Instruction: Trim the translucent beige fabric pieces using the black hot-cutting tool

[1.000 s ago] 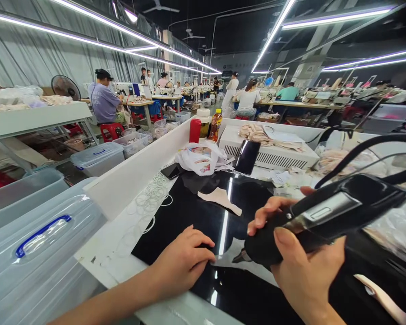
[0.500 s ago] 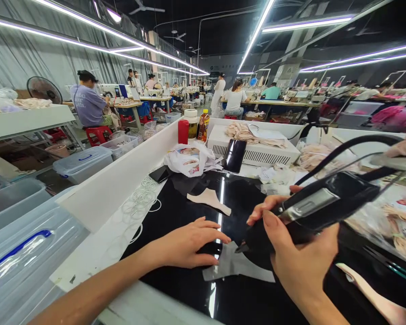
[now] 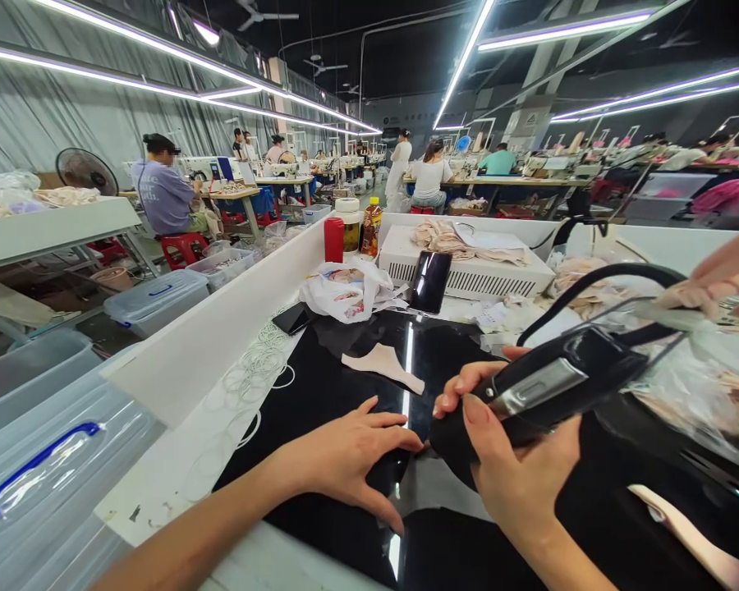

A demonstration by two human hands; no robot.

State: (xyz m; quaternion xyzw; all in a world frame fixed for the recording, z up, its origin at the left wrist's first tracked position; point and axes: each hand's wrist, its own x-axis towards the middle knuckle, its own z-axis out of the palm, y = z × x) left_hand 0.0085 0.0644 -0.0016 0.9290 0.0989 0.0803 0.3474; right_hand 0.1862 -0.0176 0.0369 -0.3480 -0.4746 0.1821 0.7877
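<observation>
My right hand [image 3: 520,468] wraps round a black hand-held tool [image 3: 548,390] with a silver plate and a black cord loop. The tool's front end points down-left; its tip is hidden near my left hand. My left hand [image 3: 357,451] is open, thumb and fingers spread, with its fingertips at the left edge of a thin grey sheet piece [image 3: 440,484] on the glossy black work surface [image 3: 326,386]. Part of the grey piece is hidden under my right hand and the tool. Beyond my hands lies a beige, curved fabric piece [image 3: 382,363].
White rings [image 3: 255,369] line the left side, inside a white side wall [image 3: 222,328]. Behind are a plastic bag [image 3: 348,289], a phone [image 3: 431,281] and a white vented box [image 3: 468,275]. Another hand [image 3: 720,283] touches a clear piece by the cord at right.
My right hand and the tool have shifted left, closer to my left hand. The left thumb has moved down, spreading wider from the fingers.
</observation>
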